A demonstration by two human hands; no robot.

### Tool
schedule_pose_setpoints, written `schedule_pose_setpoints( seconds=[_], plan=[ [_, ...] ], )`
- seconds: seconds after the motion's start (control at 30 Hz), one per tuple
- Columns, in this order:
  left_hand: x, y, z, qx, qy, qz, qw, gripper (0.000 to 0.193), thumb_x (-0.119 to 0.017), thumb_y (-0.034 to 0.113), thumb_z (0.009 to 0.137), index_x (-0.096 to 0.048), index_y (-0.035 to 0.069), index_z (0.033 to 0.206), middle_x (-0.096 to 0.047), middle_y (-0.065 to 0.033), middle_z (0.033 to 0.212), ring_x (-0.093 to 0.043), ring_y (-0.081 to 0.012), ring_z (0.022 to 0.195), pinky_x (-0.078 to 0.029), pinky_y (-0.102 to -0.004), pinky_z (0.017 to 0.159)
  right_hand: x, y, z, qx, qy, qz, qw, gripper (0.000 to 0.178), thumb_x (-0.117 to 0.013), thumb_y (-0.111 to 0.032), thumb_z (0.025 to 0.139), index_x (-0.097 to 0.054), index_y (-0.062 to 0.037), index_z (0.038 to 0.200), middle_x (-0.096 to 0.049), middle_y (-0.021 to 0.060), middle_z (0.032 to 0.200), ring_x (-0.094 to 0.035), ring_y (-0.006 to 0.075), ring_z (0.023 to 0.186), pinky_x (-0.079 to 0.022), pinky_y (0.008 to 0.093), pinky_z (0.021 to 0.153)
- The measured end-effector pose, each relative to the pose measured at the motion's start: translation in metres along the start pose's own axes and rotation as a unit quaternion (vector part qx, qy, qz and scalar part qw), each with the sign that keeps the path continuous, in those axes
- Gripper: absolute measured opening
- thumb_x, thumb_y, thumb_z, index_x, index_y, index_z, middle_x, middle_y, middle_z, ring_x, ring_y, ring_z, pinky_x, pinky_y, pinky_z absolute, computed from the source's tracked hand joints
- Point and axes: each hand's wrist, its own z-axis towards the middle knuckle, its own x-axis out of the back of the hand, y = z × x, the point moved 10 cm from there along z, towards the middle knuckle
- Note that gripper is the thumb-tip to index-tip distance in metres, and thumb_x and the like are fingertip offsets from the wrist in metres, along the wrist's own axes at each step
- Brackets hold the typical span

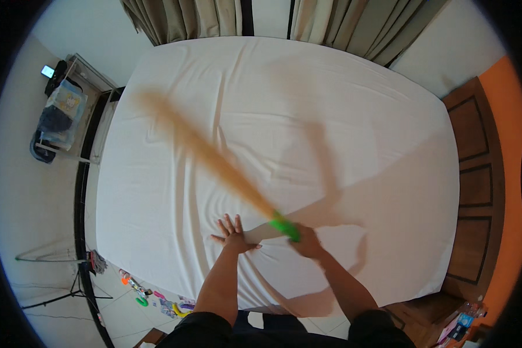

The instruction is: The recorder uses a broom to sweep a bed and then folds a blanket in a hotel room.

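The bed (388, 110) fills the middle of the view, and the person is at its near edge, both forearms reaching in over it. The right hand (308, 242), above the near part of the bed and right of its middle, is closed around the lower end of a green handle (284, 225), which belongs to a long tan broom (226, 174). From that grip the broom runs away and leftward across the bed, so nearly its whole length lies beyond the fist, with its tip over the bed's far left part. The broom is smeared by blur, most strongly at the tip, and whether the tip touches the bed cannot be told; its dark shadow falls on the bed to the right of it. The left hand (233, 236) is empty and laid flat, fingers spread wide, on the white sheet (174, 249) over the near part of the bed, left of the gripping fist and apart from it. The sheet is wrinkled around this hand, with long folds running toward the bed's far edge. Past the bed's far edge hang curtains (191, 20); along its right side is a brown wooden headboard (475, 185); off its near left corner, small colourful toys (156, 298) lie on the floor, with a mop head (98, 262) beside the bed's left edge.
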Motion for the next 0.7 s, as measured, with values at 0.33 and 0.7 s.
schedule_pose_setpoints(
  seconds=[0.33, 0.7],
  plan=[
    [0.009, 0.019, -0.009, -0.052, 0.026, -0.016, 0.998, 0.13, -0.065, 0.066, 0.047, 0.022, 0.016, 0.128, 0.031, -0.0148, 0.131, 0.028, -0.0364, 0.12, 0.0, -0.0684, 0.086, 0.034, 0.192, -0.139, -0.328, 0.429, 0.483, 0.689, 0.017, -0.056, -0.006, 0.071, -0.045, -0.0061, 0.083, -0.047, 0.0055, 0.061, -0.045, 0.0142, 0.042, -0.037, 0.0271, 0.034],
    [-0.025, -0.095, -0.005, -0.282, 0.262, -0.004, 0.923, 0.064, -0.046, 0.04, 0.079, -0.018, 0.021, 0.133, -0.007, -0.0071, 0.14, -0.004, -0.0228, 0.129, 0.001, -0.0427, 0.103, -0.109, -0.048, -0.15, -0.162, -0.057, -0.036, 0.985, 0.033, -0.062, -0.019, 0.061, -0.053, -0.0029, 0.089, -0.058, 0.0177, 0.083, -0.054, 0.0363, 0.078, -0.043, 0.0423, 0.069]
  ],
)
